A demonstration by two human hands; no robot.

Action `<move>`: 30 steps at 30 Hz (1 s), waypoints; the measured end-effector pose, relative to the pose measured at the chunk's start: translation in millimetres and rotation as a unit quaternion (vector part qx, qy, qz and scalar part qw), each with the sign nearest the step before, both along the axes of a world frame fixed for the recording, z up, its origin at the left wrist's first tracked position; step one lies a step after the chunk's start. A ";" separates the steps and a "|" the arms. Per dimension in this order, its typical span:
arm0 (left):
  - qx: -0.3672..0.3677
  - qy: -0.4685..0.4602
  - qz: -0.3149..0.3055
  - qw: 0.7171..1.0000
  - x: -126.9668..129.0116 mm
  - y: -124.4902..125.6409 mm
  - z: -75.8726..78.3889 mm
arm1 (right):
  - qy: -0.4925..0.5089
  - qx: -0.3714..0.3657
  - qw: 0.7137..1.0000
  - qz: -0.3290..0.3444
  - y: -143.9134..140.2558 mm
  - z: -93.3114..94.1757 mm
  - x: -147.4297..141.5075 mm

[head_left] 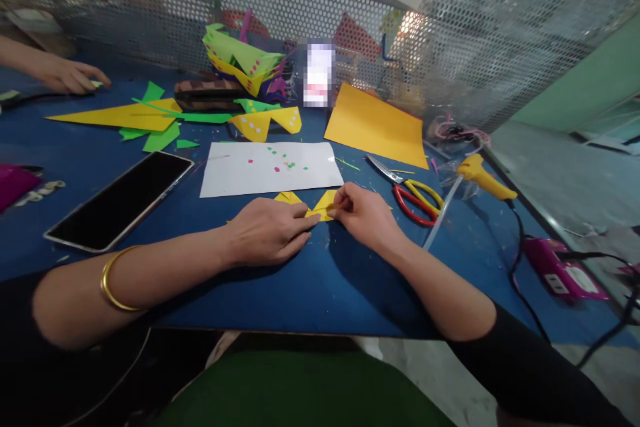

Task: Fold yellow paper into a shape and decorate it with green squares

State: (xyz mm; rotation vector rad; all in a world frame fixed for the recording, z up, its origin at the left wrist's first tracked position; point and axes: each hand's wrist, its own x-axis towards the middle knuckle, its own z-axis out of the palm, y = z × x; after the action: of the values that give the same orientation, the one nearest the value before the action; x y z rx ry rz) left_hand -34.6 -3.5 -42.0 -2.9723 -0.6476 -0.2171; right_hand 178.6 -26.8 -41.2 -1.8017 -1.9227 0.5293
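Note:
A folded piece of yellow paper (325, 203) lies on the blue table just below a white sheet (270, 170) with small green and pink paper bits on it. My left hand (270, 230) rests flat over its left part, fingers stretched out and pressing it down. With thumb and fingertips, my right hand (363, 213) pinches the paper's right side. Part of the yellow paper is hidden under both hands. To the right of my right hand lie scissors (407, 190) with one red and one yellow handle.
A phone (123, 200) lies at left; another phone (319, 77) stands upright behind the white sheet. Orange-yellow paper (380, 127), a yellow glue gun (483, 177), a magenta box (565, 270) and cut paper butterflies (265, 121) surround the work. Another person's hand (70, 73) is at far left.

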 end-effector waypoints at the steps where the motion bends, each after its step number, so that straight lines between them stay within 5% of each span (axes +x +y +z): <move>1: -0.003 0.005 -0.001 1.000 0.2 -0.9 1.4 | 0.003 -0.003 1.000 -0.004 0.2 0.5 1.7; 16: -0.024 0.058 0.007 0.998 3.9 -3.3 5.3 | -0.055 -0.022 0.998 0.013 2.5 2.3 1.4; 30: -0.034 0.058 -0.014 0.998 7.3 3.8 5.6 | 0.026 -0.033 0.999 -0.008 3.5 -1.0 21.7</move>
State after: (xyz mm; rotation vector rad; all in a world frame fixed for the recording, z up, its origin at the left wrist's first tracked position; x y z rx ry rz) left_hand -27.3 0.3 -36.4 -3.0314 -0.6132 -0.0247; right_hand 200.3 -23.3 -42.3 -1.8241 -1.8743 0.6344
